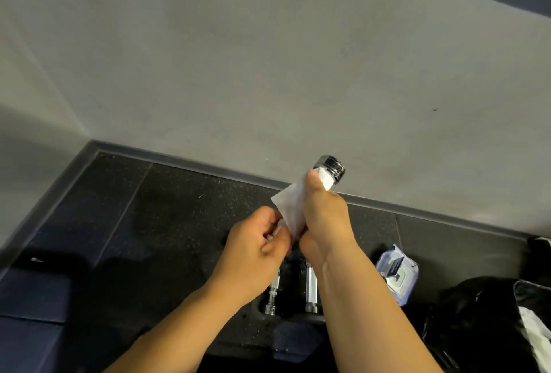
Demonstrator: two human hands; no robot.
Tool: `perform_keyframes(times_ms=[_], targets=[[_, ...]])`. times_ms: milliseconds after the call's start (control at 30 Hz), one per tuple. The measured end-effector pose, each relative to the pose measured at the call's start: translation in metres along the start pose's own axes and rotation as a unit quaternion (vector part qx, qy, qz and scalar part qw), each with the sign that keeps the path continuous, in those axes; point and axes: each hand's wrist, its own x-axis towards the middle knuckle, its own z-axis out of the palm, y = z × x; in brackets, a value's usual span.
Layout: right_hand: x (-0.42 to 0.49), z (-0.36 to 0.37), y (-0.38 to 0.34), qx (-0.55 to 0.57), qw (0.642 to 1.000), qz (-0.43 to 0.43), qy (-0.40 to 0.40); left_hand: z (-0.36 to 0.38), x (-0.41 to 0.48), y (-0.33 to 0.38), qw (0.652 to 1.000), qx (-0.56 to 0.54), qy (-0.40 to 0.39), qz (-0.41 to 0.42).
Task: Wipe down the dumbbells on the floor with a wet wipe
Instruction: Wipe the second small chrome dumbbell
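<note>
Roughly midway, head view: right hand curls round the wipe wrapped on a chrome bar, which is lifted off the floor with its end cap bare. Left hand pinches the wipe's lower edge. Two more bars lie below, likely still to wipe. Wipe pack sits near, to the right.

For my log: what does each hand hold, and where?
The right hand grips the wet wipe wrapped on the chrome dumbbell bar, just below its top end. The left hand pinches the wipe's lower edge.

Three dumbbells, one wet wipe, one wipe pack.
</note>
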Motion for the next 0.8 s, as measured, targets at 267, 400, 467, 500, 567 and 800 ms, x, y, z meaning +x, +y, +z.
perform_keyframes(times_ms=[267,400,467,500,567,800], targets=[[0.005,-0.013,-0.005,0.147,0.979,0.057,-0.129,-0.008,0.006,0.021,0.926,-0.301,-0.119,-0.192],[0.009,-0.013,-0.003,0.164,0.976,0.064,-0.125,-0.011,0.007,0.025,0.919,-0.303,-0.142,-0.210],[0.013,-0.009,-0.002,0.113,0.990,0.034,-0.079,-0.007,0.005,0.020,0.972,-0.164,-0.094,-0.137],[0.014,-0.007,-0.002,0.089,0.994,0.018,-0.057,-0.005,0.003,0.017,0.992,-0.075,-0.060,-0.085],[0.016,-0.002,-0.002,0.057,0.998,-0.001,-0.017,-0.001,0.002,0.009,0.995,0.097,0.003,0.015],[0.020,0.003,-0.007,0.078,0.996,0.008,0.046,0.002,0.003,0.011,0.949,0.294,0.087,0.074]])
